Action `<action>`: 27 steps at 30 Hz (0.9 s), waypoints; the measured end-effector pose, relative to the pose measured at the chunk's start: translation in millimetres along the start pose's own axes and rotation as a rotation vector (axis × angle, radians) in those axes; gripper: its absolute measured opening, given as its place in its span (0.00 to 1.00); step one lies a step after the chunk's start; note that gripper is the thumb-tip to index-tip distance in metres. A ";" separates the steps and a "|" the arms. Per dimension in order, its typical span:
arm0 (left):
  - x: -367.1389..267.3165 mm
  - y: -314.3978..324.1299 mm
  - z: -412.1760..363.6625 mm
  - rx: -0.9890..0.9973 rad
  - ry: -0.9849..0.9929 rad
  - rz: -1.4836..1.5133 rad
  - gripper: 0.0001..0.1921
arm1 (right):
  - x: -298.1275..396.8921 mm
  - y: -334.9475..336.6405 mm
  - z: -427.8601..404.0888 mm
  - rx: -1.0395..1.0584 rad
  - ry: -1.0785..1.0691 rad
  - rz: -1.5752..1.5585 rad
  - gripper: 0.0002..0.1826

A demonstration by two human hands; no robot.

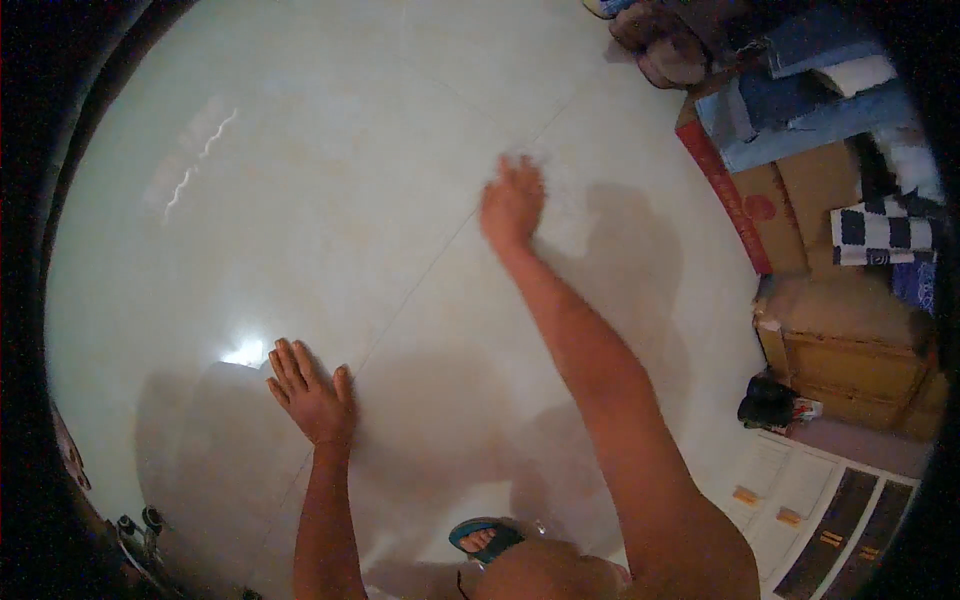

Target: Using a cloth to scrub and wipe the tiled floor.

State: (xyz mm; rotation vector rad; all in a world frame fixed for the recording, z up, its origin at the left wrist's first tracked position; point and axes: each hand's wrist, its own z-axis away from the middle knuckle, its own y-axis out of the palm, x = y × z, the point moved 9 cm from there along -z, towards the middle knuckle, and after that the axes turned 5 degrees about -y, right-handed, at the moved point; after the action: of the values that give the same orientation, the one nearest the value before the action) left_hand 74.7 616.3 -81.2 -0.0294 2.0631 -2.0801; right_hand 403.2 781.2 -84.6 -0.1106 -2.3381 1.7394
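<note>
A pale, glossy tiled floor (405,247) with thin joint lines spreads before me. My left hand (313,401) lies palm down at the lower left of centre, fingers apart, beside a bright light reflection and across from a tile joint. Farther out, right of centre, my right hand (515,196) is reached forward over a joint line; its fingers are blurred, and whether something small is under them cannot be told. Below, my foot in a dark slipper (487,538) shows next to my bent knee.
Along the right stand cardboard boxes (825,184) with folded clothes (810,97) and a black-and-white checkered cloth (881,234). A white cabinet (787,480) with orange handles is at lower right. Brown shoes or bags (671,56) lie at the top right; metal parts (139,525) are at lower left.
</note>
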 end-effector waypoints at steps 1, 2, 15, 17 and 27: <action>0.8 0.3 1.2 0.009 -0.003 0.000 0.34 | 28.5 -1.9 11.5 0.035 -0.095 -0.040 0.25; 4.0 -5.0 -3.9 0.000 -0.001 -0.006 0.34 | 54.3 -1.9 22.3 0.092 -0.197 -0.126 0.25; 15.4 -4.1 -20.7 0.585 0.203 0.082 0.33 | 65.8 -23.8 79.1 0.292 -0.348 -0.311 0.27; 32.4 7.9 -26.7 0.743 0.200 0.158 0.33 | 62.1 -22.2 76.5 0.291 -0.346 -0.347 0.26; 4.5 32.4 -53.3 0.283 0.255 -0.086 0.38 | 48.2 -22.3 98.2 0.290 -0.311 -0.277 0.27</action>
State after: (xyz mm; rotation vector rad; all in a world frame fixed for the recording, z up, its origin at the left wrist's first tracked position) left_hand 66.0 668.2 -114.9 0.2049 1.9029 -2.5255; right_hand 335.9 692.1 -83.6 0.5413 -2.1287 2.0370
